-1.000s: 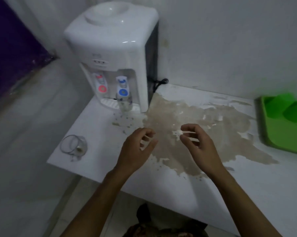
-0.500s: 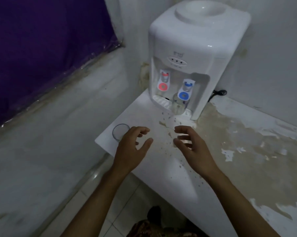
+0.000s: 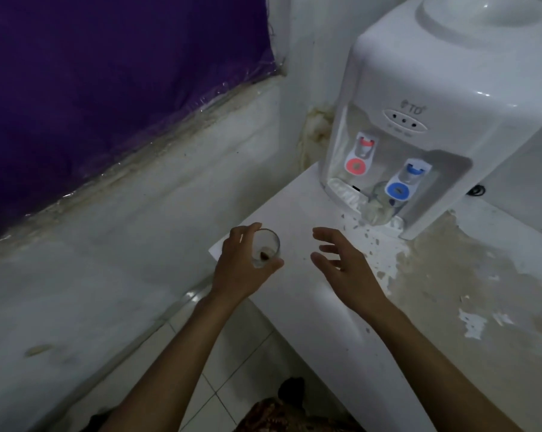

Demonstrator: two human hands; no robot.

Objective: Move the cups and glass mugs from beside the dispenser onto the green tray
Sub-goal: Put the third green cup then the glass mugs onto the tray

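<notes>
A clear glass mug (image 3: pixel 266 247) with a brown residue at its bottom stands at the left corner of the white counter (image 3: pixel 310 307). My left hand (image 3: pixel 241 269) wraps around it, fingers behind and thumb in front. My right hand (image 3: pixel 344 266) hovers over the counter to the right of the mug, fingers spread and holding nothing. A second clear glass (image 3: pixel 378 207) sits on the drip tray of the white water dispenser (image 3: pixel 444 98), under the blue tap. The green tray is out of view.
The counter's right part carries a large brown stain (image 3: pixel 469 275) and peeling paint. A white wall with a purple panel (image 3: pixel 92 73) rises on the left. A black cord (image 3: pixel 476 191) lies behind the dispenser. Tiled floor (image 3: pixel 232 369) shows below the counter edge.
The view has swung left and closer to the dispenser; the green tray has left the frame. My left hand moved to the glass mug and closed around it. My right hand stayed open.
</notes>
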